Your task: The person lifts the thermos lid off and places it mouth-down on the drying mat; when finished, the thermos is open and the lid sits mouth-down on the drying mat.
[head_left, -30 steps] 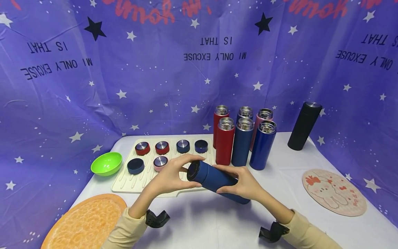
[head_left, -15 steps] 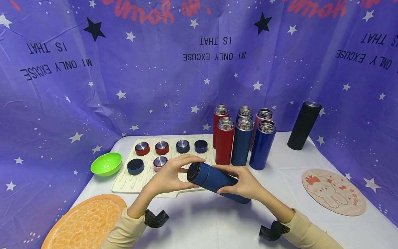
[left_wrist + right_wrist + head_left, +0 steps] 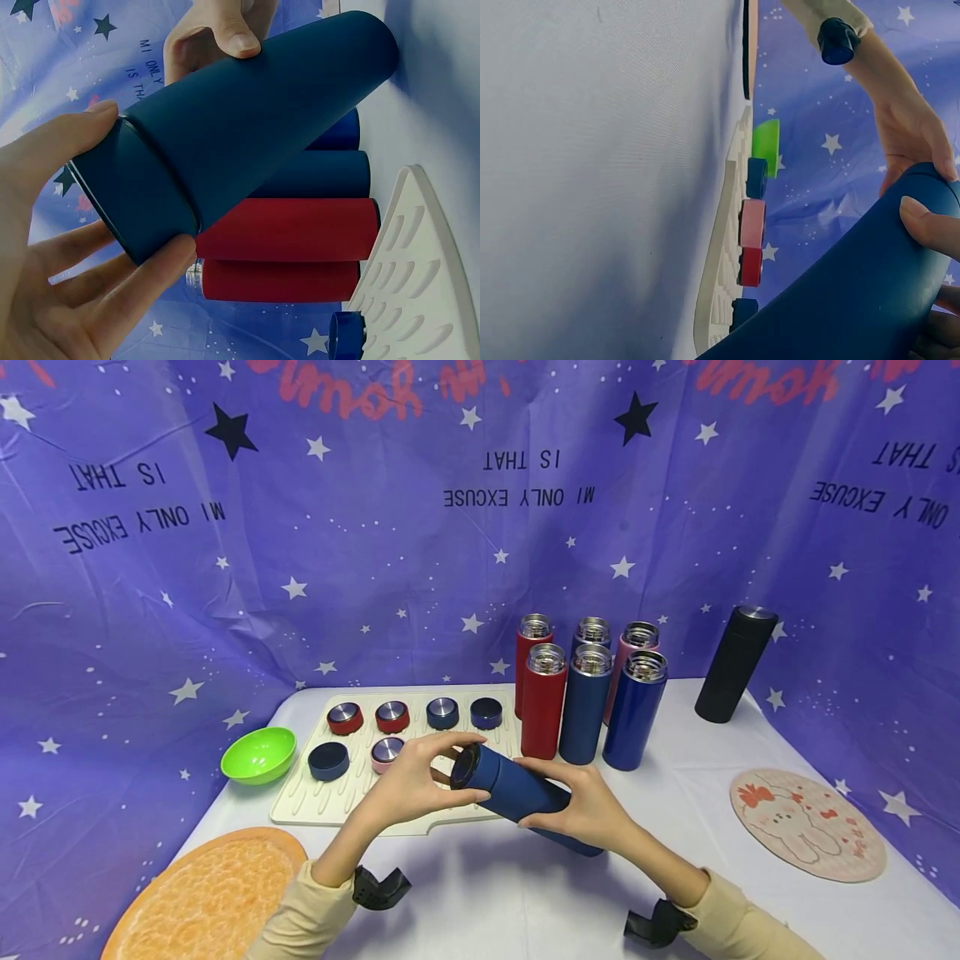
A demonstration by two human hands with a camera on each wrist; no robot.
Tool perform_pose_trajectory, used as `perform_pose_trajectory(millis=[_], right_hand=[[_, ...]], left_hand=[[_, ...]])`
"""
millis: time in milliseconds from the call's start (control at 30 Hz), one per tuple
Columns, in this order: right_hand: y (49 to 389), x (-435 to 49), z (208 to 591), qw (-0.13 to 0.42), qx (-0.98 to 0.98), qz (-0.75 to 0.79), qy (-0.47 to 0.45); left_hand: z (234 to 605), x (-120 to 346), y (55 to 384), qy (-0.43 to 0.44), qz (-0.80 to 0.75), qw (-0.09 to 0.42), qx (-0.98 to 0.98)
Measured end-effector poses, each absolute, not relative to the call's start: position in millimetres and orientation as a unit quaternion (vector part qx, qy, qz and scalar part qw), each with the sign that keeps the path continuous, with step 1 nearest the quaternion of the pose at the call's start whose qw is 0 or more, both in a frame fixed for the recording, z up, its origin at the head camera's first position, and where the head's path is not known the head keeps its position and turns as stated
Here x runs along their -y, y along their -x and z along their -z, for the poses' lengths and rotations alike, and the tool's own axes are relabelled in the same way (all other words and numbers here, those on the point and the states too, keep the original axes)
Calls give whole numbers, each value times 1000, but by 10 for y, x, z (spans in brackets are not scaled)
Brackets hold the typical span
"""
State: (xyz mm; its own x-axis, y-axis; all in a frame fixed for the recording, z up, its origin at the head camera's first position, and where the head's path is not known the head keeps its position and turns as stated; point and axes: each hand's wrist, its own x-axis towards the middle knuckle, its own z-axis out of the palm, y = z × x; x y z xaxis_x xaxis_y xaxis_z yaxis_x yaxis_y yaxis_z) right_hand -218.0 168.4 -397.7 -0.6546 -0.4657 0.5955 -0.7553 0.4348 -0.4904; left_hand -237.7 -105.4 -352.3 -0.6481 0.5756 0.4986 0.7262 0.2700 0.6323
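A dark blue thermos bottle (image 3: 528,793) is held tilted above the table, its capped end up and to the left. My left hand (image 3: 411,783) grips the matching blue cap (image 3: 135,187), thumb on one side and fingers on the other. The cap sits on the bottle, with a thin seam between them in the left wrist view. My right hand (image 3: 592,803) holds the bottle body around its middle, and the right wrist view shows the thumb lying along the blue wall (image 3: 855,300).
Several loose caps, among them a pink cap (image 3: 387,752), lie on a cream ribbed tray (image 3: 300,806). Uncapped bottles, including a red bottle (image 3: 543,710), stand behind the right hand. A black bottle (image 3: 735,668), green bowl (image 3: 258,756), orange mat (image 3: 217,893) and rabbit mat (image 3: 810,827) surround them.
The left thumb and fingers have shifted slightly around the cap, the thumb moving up a little. The bottle has tilted slightly more, and the right hand keeps its hold.
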Motion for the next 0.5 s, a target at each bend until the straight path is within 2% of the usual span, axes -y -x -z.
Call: perform_pose_trajectory(millis=[133,500], right_hand=[[2189,-1693,3980,176,824,-393,-369],[2224,-1786,3884,94,820,-425,-372]], left_hand=[[3521,1051,2375,424,432,81,792],[3446,1040,2320,501,401,95,761]])
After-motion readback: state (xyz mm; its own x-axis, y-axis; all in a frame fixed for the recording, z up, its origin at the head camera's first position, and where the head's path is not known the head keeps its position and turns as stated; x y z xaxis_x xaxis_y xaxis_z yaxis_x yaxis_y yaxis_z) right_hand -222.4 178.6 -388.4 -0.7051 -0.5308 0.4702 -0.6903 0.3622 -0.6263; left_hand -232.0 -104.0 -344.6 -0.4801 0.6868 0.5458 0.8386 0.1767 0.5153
